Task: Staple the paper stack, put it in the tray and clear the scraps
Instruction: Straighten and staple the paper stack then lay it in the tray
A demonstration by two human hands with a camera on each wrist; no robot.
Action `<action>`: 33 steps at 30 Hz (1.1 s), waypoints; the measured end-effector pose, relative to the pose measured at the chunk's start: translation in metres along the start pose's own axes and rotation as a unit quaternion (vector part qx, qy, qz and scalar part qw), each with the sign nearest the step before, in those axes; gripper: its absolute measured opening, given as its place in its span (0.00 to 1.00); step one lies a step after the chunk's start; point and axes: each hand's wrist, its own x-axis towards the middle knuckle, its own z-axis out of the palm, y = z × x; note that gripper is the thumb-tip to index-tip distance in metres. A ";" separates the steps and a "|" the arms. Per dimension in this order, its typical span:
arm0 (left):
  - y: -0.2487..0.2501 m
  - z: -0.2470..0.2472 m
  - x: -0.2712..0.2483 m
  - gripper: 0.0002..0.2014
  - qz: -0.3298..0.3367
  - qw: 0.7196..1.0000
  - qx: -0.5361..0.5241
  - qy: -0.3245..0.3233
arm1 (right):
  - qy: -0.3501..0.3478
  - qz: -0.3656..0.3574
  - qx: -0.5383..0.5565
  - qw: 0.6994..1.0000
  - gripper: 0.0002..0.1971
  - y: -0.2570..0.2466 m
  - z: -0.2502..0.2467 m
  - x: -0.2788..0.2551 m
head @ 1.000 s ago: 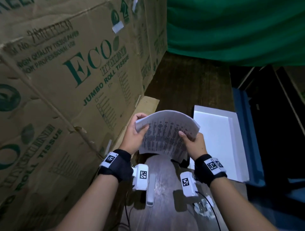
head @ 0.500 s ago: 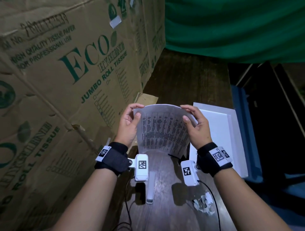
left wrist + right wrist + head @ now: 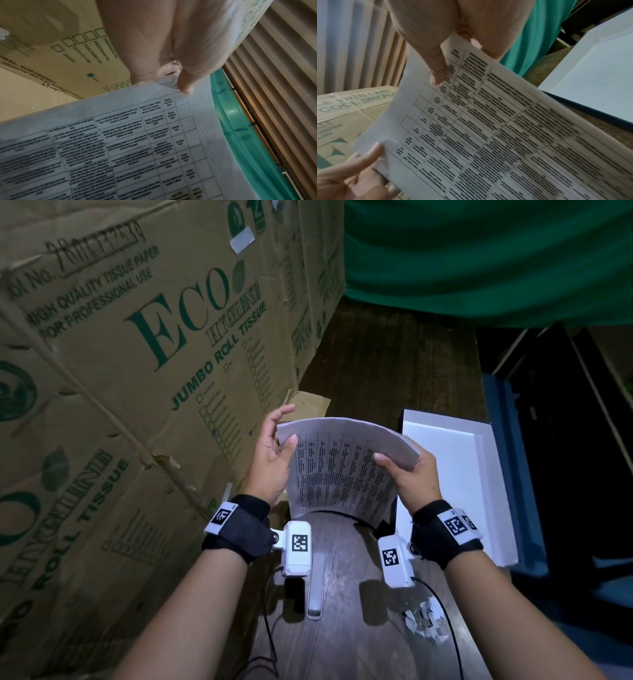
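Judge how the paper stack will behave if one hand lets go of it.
Probably floppy: the paper stack already bows between the left hand and right hand. Likely light, since thumb-and-finger grips at its top corners carry it. The sheets may fan apart, as no staple is visible.
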 end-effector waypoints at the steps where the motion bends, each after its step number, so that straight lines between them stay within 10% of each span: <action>1: -0.004 0.001 0.000 0.20 -0.016 1.000 0.011 0.005 | 0.004 0.029 0.006 1.000 0.15 0.003 0.001 -0.001; 13: -0.015 0.003 0.002 0.09 -0.073 0.993 0.079 0.050 | 0.019 0.087 -0.008 0.996 0.08 0.013 0.003 0.007; 33: -0.027 0.006 0.014 0.11 -0.100 0.983 0.127 0.090 | 0.101 0.155 -0.016 0.983 0.32 0.080 -0.015 -0.033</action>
